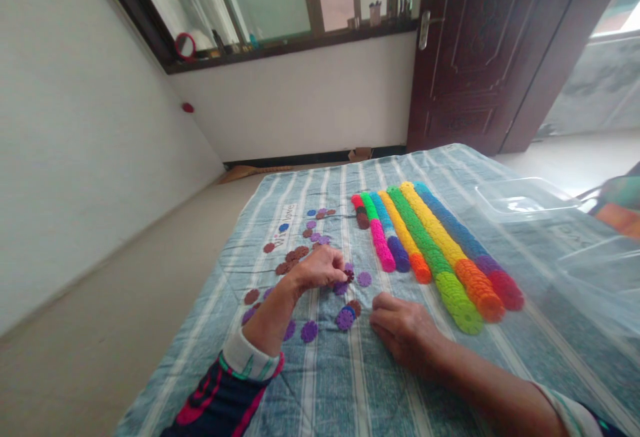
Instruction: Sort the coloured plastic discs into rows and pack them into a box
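Note:
My left hand [320, 268] pinches a dark brown notched plastic disc [349, 276] between thumb and fingers. Just under it lie purple discs [341, 288] on the striped cloth. My right hand [406, 328] rests lower right with its fingers curled together; whatever they hold, if anything, is hidden. Left of that hand sits a small cluster with a purple disc [345, 319], a blue one and a brown one. Loose brown discs [293, 260] and more purple discs [309, 331] are scattered around my left forearm.
Long rows of stacked discs, such as a green row [425, 237] and a yellow row [440, 237], lie at the right, sorted by colour. Beyond them stands a clear plastic container [527, 207]. A striped cloth [320, 397] covers the surface. A dark door [480, 44] is behind.

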Tool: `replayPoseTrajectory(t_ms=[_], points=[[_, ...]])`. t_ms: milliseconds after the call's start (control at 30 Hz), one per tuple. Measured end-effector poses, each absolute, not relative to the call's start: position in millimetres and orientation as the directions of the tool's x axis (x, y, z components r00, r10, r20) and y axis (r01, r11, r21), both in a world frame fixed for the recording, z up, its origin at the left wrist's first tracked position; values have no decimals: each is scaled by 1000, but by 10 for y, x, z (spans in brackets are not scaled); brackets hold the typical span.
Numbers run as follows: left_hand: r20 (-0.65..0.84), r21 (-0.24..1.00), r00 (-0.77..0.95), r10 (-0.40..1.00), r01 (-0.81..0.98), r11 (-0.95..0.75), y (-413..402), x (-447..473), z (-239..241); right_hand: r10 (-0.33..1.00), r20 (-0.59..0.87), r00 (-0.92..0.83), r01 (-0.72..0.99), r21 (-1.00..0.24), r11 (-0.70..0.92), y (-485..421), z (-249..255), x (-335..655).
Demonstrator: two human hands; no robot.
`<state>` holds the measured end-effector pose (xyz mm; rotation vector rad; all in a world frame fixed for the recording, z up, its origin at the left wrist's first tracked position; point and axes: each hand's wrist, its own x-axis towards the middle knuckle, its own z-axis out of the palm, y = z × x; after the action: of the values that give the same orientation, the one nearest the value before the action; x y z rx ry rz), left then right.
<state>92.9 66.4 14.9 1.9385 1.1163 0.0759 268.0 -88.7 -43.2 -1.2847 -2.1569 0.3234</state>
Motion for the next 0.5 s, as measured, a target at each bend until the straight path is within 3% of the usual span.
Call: replayPoseTrajectory(t_ms=[100, 200, 367, 500], points=[[-288, 715, 577, 764, 660, -229, 802, 928, 165, 858, 378, -349, 711, -489, 505, -882, -444, 2678], [-142, 678, 566, 812, 653, -337, 950, 1083, 172, 848, 401, -347, 705, -484, 518, -879, -448, 2674], [107, 434, 515, 850, 745, -506, 1152, 1488, 158, 850, 397, -346, 704, -490, 514, -886, -423, 2670], [152, 257, 507, 849, 809, -529, 1261, 1683, 148, 848, 394, -354, 700, -490, 519, -886, -416, 2677]])
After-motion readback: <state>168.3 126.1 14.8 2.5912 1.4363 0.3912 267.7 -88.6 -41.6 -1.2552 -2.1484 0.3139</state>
